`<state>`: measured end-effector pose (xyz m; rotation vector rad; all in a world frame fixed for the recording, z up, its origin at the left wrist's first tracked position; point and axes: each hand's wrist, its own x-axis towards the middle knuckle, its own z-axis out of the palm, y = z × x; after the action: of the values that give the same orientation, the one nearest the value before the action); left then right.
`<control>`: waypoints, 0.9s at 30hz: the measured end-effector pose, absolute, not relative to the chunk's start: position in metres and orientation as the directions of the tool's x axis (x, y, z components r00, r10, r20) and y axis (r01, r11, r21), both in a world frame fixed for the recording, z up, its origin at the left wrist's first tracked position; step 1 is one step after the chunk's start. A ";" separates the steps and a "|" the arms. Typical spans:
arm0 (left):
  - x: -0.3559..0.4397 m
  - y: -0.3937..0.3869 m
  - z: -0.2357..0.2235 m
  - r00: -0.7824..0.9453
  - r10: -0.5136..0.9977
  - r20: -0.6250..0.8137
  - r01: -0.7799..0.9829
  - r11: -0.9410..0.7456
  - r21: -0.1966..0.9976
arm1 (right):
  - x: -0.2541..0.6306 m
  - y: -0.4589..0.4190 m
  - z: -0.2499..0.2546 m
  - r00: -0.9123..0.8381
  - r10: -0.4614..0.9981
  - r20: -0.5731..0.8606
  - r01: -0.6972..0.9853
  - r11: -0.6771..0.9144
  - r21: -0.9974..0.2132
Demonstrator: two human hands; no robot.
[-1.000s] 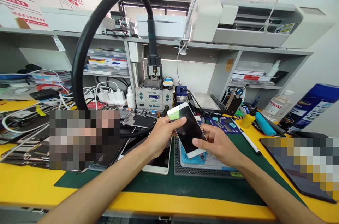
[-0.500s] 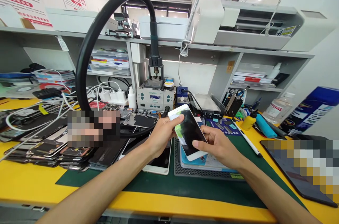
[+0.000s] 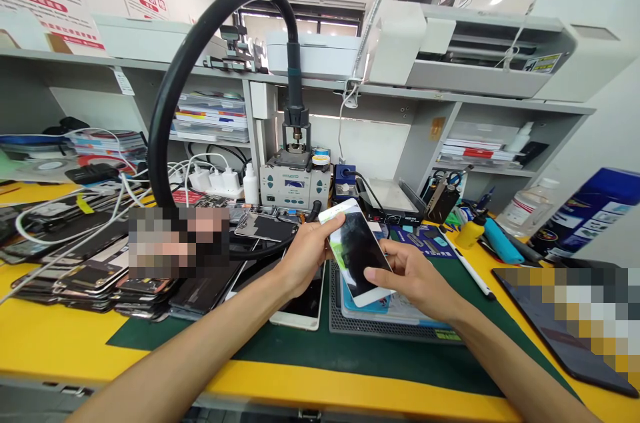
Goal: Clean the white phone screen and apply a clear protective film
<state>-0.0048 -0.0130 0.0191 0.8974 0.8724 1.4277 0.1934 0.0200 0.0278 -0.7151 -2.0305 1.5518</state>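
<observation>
A white-framed smartphone (image 3: 357,253) with a dark, reflective screen is held tilted above the bench in both hands. My left hand (image 3: 313,249) grips its upper left edge, thumb lying over the top of the front. At the lower right edge my right hand (image 3: 405,273) holds it, thumb pressed on the screen; the fingers behind the phone are hidden. Under the phone lies a clear plastic case with blue contents (image 3: 400,313) on a dark perforated mat (image 3: 345,323). A white-framed device with a black screen (image 3: 310,306) lies left of that mat, partly behind my left wrist.
Stacks of phone parts (image 3: 90,269) fill the left side of the bench. Behind stands a hot-air station (image 3: 295,186) with a thick black hose (image 3: 160,103) arching above. At right are a yellow bottle (image 3: 471,231), a white pen (image 3: 467,266) and a dark flat panel (image 3: 545,323).
Both hands keep the smartphone in nearly the same place. The reflection on its screen has shifted slightly, and the whole view has moved a little.
</observation>
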 end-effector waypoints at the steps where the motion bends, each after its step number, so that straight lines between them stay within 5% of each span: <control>1: -0.005 -0.013 0.019 -0.026 0.999 0.036 -0.427 -0.044 0.903 | 0.194 0.020 0.028 -0.748 0.661 0.061 0.115 0.219 -0.969; 27: -0.006 -0.015 0.019 0.005 0.997 0.071 -0.487 -0.059 0.872 | 0.195 0.021 0.027 -0.752 0.657 0.051 0.095 0.185 -0.978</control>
<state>-0.0062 -0.0150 0.0194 0.8833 0.7782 1.4391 0.1946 0.0209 0.0269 -0.7037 -2.0005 1.5989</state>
